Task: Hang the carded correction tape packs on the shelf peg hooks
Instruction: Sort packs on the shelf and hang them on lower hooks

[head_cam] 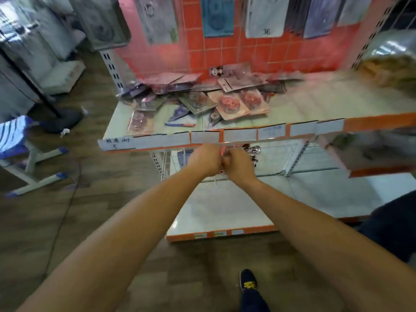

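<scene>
The orange-edged shelf (371,123) carries the loose correction tape packs (238,102) at twelve o'clock from my hands. Under its front edge my left hand (204,159) and right hand (238,164) meet, fingers curled; I cannot tell what they grip. What looks like a wire peg hook (185,157) lies at nine o'clock, nearer my left.

A single wide-angle view from the person's head, facing forward and steeply down. The shelf (315,102) stands close ahead; the floor (90,199) and one shoe (247,284) fill the bottom edge.
</scene>
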`<control>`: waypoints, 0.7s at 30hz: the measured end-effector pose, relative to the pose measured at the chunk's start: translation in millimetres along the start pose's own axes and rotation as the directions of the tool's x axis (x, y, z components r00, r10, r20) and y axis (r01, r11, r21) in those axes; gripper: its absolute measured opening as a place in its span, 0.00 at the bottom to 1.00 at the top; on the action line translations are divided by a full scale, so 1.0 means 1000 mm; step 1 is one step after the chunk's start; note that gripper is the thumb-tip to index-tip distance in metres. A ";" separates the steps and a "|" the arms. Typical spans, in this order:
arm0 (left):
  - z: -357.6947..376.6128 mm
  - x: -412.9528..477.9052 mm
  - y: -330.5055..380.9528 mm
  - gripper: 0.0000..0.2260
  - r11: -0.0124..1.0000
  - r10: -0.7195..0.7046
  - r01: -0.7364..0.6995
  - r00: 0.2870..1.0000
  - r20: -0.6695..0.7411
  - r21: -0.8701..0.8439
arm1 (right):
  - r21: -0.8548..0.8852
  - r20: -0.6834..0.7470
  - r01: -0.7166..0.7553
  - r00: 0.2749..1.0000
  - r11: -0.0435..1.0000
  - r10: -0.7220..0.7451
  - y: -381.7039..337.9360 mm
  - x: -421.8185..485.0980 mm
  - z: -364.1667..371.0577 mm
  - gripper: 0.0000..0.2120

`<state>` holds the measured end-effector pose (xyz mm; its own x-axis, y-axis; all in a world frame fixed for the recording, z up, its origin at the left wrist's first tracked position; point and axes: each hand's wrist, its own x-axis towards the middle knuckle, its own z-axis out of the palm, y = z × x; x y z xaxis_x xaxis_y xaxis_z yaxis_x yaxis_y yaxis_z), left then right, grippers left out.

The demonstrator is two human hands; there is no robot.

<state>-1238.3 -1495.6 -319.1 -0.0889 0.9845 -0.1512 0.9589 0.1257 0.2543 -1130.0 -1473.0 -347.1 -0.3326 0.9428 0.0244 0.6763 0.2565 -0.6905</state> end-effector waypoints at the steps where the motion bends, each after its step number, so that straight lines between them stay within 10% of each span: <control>1: -0.011 0.005 0.005 0.10 1.000 -0.003 0.003 1.000 -0.031 -0.007 | 0.017 -0.035 0.012 0.999 1.000 -0.011 -0.002 0.006 -0.007 0.10; 11: -0.052 0.075 0.031 0.10 0.957 -0.243 0.207 0.954 -0.177 -0.202 | 0.076 -0.258 0.013 0.966 0.997 0.006 0.005 0.091 -0.079 0.11; 21: -0.059 0.121 0.045 0.16 0.858 -0.500 0.460 0.849 -0.169 -0.229 | 0.087 -0.144 -0.029 0.989 0.996 0.041 0.016 0.142 -0.086 0.09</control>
<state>-1222.2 -1363.4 -270.0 -0.6005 0.7940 -0.0946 0.7203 0.5885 0.3671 -1109.7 -1316.6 -292.7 -0.2066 0.9733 0.0996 0.6262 0.2098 -0.7509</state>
